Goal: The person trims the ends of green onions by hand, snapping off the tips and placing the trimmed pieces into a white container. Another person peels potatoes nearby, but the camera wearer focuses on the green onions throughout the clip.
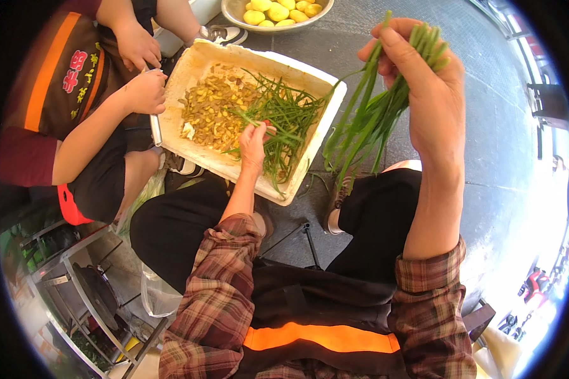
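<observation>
My right hand (428, 76) is raised at the upper right, closed around a bunch of long flat green leaves (388, 113), probably garlic chives. Their pale cut ends point up and the blades hang down. Over the box, my left hand (252, 144) pinches a few green blades (246, 118) between thumb and fingers; a small red thing shows at its fingertips. Below that hand stands a white foam box (318, 148). Brown and yellow peelings (213, 113) cover its left part, and loose green leaves (291, 111) lie tangled in its right part.
At the left, a co-worker's hands (144, 92) hold a metal-handled tool (156, 130) beside the box. A metal bowl (275, 28) of peeled potatoes (277, 10) stands beyond. Thin black metal legs (308, 237) stand between my feet. A metal rack (71, 279) is at lower left.
</observation>
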Available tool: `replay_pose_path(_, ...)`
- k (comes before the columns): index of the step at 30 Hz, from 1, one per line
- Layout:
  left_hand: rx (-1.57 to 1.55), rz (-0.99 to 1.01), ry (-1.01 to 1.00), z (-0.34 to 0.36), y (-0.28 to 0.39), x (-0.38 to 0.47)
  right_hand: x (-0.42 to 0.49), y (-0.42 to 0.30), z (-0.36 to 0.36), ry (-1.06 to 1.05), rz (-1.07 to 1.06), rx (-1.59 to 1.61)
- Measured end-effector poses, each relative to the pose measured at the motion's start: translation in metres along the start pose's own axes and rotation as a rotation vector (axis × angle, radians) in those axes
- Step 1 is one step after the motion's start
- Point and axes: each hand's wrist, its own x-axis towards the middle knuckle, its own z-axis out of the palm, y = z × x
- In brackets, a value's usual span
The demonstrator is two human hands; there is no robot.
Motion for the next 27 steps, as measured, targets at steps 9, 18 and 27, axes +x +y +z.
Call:
replay_pose_path(9,1.229,0.087,-0.138,0.019,-0.028,0.036,0.003,0.003,0.0,-0.001,0.008,-0.135)
replay_pose_path(18,1.304,0.445,-0.286,0.042,-0.081,0.042,-0.002,-0.001,0.007,0.009,0.092,-0.143)
replay_pose_path(27,1.255,0.456,-0.2,0.03,-0.084,0.041,0.0,0.003,0.015,-0.077,0.092,-0.147)
